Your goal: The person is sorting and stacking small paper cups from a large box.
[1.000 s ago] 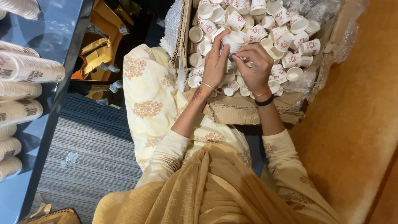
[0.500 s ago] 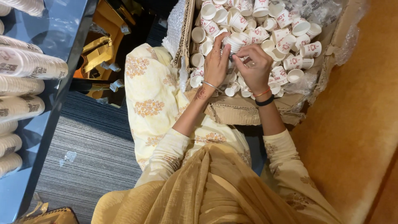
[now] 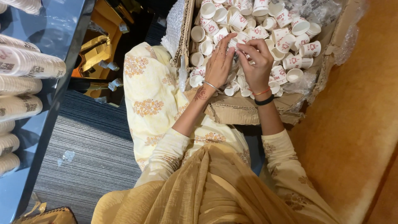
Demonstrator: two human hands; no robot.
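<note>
A cardboard box (image 3: 248,110) rests on my lap, filled with several small white paper cups with red print (image 3: 290,33). My left hand (image 3: 218,64) and my right hand (image 3: 258,62) meet over the middle of the box. Between their fingertips they pinch one white paper cup (image 3: 235,41); most of it is hidden by the fingers. A bangle circles my left wrist, and a black band and a red thread circle my right wrist.
Clear plastic wrap (image 3: 327,12) lines the box's far right corner. Stacks of paper cups (image 3: 29,66) lie on their sides on a dark blue table (image 3: 58,29) at the left. A grey striped carpet (image 3: 91,157) lies below, an orange cushioned seat (image 3: 356,124) at the right.
Both hands have stayed over the box's middle, and the fingers have shifted slightly around the cup. The view has moved a little.
</note>
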